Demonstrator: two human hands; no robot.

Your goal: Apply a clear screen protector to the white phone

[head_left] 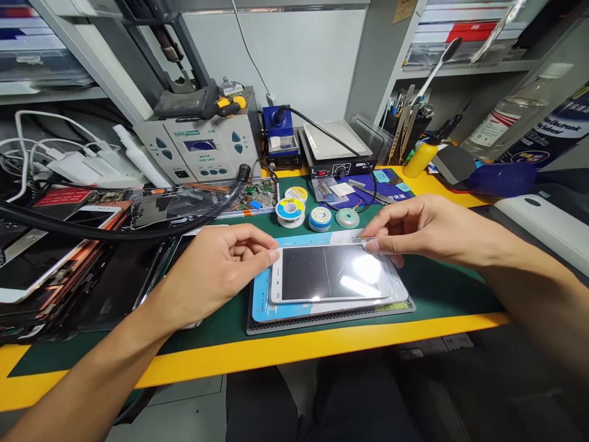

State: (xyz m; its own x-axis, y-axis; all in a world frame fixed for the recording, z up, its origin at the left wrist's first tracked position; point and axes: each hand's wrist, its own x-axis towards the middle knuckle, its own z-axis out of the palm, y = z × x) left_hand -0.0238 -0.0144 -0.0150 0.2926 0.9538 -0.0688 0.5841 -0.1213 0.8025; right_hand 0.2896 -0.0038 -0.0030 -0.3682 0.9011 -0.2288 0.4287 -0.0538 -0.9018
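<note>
A white-framed phone screen (331, 273) lies lengthwise in front of me, its dark face up with a thin line across it and bright reflections at right. Beneath it is a blue and white package (261, 299) in clear plastic, on a grey perforated mat (289, 327). My left hand (230, 261) pinches the screen's upper left corner between thumb and forefinger, the other fingers curled. At the far right corner my right hand (409, 227) is closed with thumb and fingers on its edge. Whether a clear film covers the glass, I cannot tell.
Solder spools (291, 210) and a round tin (321, 218) stand behind the package. Old phones and parts (92, 258) are piled at left, crossed by a thick black hose (138, 233). A hot-air station (202, 147), a heating plate (340, 150) and a yellow bottle (421, 158) stand at the back.
</note>
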